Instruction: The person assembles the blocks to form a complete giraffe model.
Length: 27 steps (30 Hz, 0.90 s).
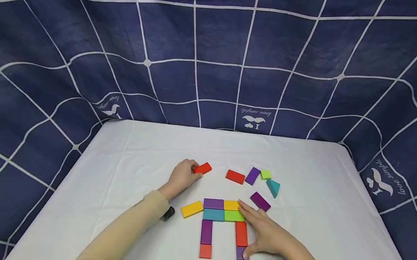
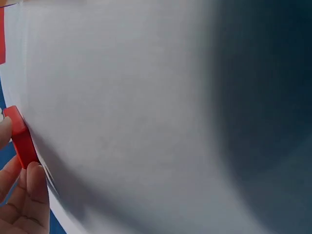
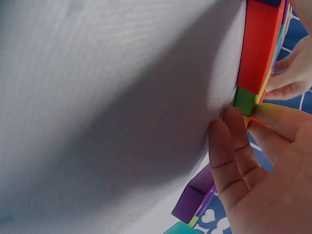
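Note:
In the head view my left hand (image 1: 181,178) pinches a red rectangular block (image 1: 204,168) between thumb and fingers. The left wrist view shows the same red block (image 2: 22,139) at its left edge. Flat blocks form an arch on the white table: purple (image 1: 213,203) and yellow (image 1: 230,205) above, teal (image 1: 214,214) and green (image 1: 234,215) below. One leg has a purple block (image 1: 206,232) and a red block (image 1: 205,251), the other a red block (image 1: 241,234) and a purple block (image 1: 241,253). My right hand (image 1: 268,232) rests spread along the arch's right side, fingertips touching it.
A yellow block (image 1: 192,209) lies slanted by the arch's upper left. Beyond it lie a red block (image 1: 235,176), a purple block (image 1: 252,176), a green block (image 1: 265,175), a teal triangle (image 1: 273,187) and another purple block (image 1: 260,201). A blue curtain (image 1: 214,82) borders the table.

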Motion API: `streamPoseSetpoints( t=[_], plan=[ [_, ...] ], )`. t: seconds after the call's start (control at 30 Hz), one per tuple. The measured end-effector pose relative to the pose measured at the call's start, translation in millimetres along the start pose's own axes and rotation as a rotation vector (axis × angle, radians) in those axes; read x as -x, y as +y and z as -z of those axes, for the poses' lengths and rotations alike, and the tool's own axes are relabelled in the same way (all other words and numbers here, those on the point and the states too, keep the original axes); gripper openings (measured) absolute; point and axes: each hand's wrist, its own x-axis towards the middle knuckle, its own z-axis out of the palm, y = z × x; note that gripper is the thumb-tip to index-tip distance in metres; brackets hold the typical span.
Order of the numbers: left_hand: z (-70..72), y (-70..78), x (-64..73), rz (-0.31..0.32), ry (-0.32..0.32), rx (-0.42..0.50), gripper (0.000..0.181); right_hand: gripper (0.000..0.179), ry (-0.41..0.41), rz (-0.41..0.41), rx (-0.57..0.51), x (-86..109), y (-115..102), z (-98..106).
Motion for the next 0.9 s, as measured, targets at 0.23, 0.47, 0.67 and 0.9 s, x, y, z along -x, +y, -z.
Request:
streamPoseSetpoints(
  t=[0.23, 0.47, 0.67, 0.9],
  plan=[
    [0.8, 9.4, -5.5, -0.047, -0.015, -0.014, 0.032, 0.121, -0.003, 0.005, 0.003, -0.5, 1, 0],
    [-5.0, 20.2, -5.3, -0.133, -0.124, -0.056, 0.032, 0.12, -0.009, -0.001, -0.002, -0.5, 1, 0],
    [-6.3, 27.7, 1.0, -0.207, -0.228, -0.128, 0.031, 0.12, -0.004, -0.01, 0.0, -0.5, 0, 1],
    [-11.1, 40.8, 4.4, -0.295, -0.343, -0.072, 0.029, 0.12, -0.005, -0.009, 0.011, -1.2, 0, 1]
  ],
)
